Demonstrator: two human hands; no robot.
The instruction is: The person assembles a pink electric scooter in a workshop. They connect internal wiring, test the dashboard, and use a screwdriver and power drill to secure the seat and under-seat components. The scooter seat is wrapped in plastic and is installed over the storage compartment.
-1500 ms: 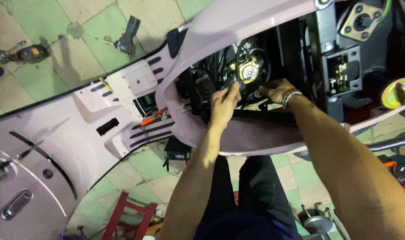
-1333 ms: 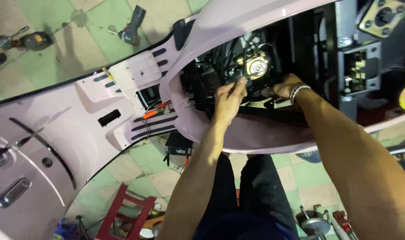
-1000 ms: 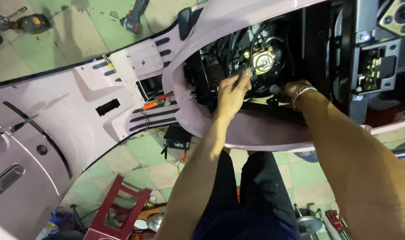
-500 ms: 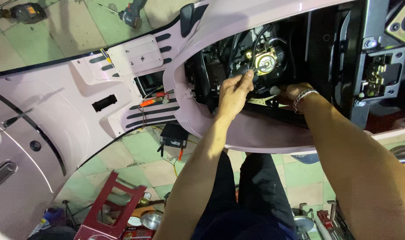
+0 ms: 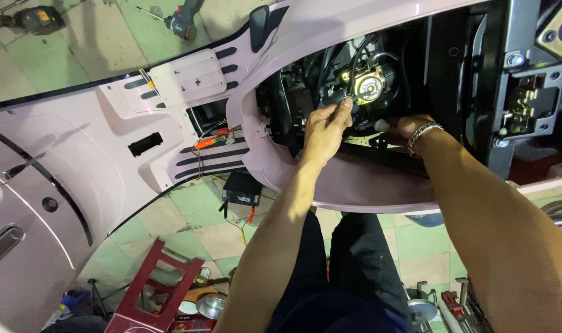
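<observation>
Both my hands reach into the open engine bay of a pink scooter body point(image 5: 330, 37). My left hand point(image 5: 326, 126) pinches a black hose or cable end just below a round brass-coloured metal part point(image 5: 368, 88). My right hand point(image 5: 409, 126), with a metal bracelet on the wrist, lies deeper in the bay with its fingers closed around a small white connector piece point(image 5: 382, 125). Black cables and hoses run around the round part.
A pink side panel point(image 5: 71, 179) spreads to the left. A small black box with wires point(image 5: 241, 188) hangs below the body. A red stool point(image 5: 154, 290) with tins stands on the green-tiled floor. Power tools point(image 5: 183, 21) lie at the top left. A black frame with a latch point(image 5: 524, 108) is on the right.
The view has shifted slightly, so the scooter sits lower and further right in frame. My left hand moved up a little toward the round metal part; my right hand stayed in the bay.
</observation>
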